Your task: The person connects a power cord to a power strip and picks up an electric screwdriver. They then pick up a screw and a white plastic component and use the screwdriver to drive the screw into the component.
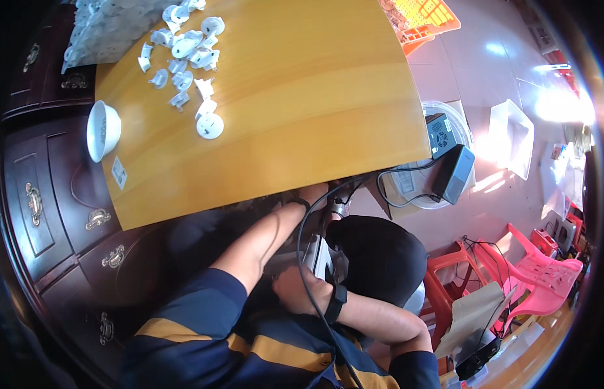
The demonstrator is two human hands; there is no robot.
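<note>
Small parts lie far left on the table; the bowl, at its left edge. Cabinet: left of the table. Boxes: right. Right hand: before the near edge.

Navy short-sleeved shirt, mustard stripes, broad black right wristband, thin dark left wristband, black trousers

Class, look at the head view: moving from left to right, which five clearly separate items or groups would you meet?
White round bowl, small white plastic pieces, the person's right hand, slim dark grey rectangular box, white rectangular open tray.
</note>
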